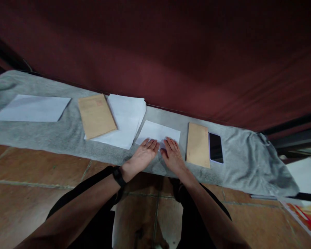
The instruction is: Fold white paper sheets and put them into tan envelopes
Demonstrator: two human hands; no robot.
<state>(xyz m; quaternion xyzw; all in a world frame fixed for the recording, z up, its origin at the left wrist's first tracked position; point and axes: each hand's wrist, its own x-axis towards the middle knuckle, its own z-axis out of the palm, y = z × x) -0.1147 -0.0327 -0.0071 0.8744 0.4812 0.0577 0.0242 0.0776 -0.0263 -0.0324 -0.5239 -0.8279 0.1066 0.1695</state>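
Note:
A white sheet of paper [158,130], smaller than the others and apparently folded, lies in front of me on a grey cloth. Along its near edge my left hand [145,152] rests with fingers stretched out, the wrist wearing a dark band. My right hand [172,154] lies flat on the right part of the same edge, fingers extended. Neither hand grips anything. To the left is a stack of white paper [126,119], partly covered by brown envelopes [96,117]. On the right lie more brown envelopes [198,145], beside a phone [216,148] with a dark screen.
The grey cloth [238,162] covers a long, narrow surface against a dark red wall [155,62]. Another white sheet [36,109] lies far left. At the lower right are papers and a colourful printed sheet [304,216]. Below is a brown tiled floor [41,204].

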